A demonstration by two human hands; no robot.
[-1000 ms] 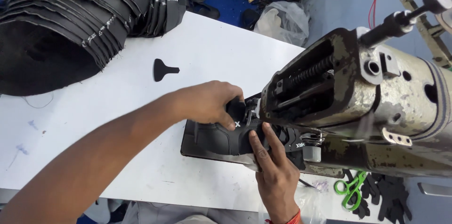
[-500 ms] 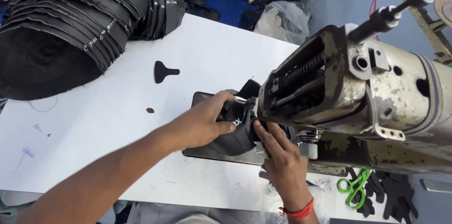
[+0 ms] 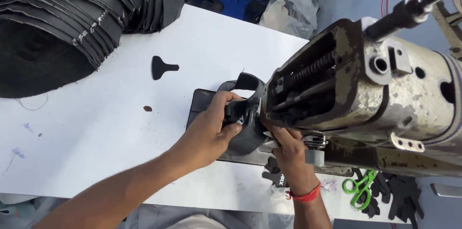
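Observation:
My left hand [image 3: 211,128] grips a black shoe upper piece [image 3: 243,84] and presses it against the head of an old grey sewing machine [image 3: 365,94]. My right hand [image 3: 288,149], with a red band on the wrist, pinches the same piece from below, right under the machine head. The needle area is hidden by the machine and my fingers. The piece curls upward at its far edge.
A big stack of black cut pieces [image 3: 62,22] fills the far left of the white table [image 3: 96,137]. A small black T-shaped cutout [image 3: 161,66] lies alone. Green scissors [image 3: 358,188] and small black pieces [image 3: 399,195] lie at the lower right. A plastic bag [image 3: 288,12] sits behind.
The black piece has turned and lifted, its far edge now curled up. Both hands shifted slightly with it toward the machine head.

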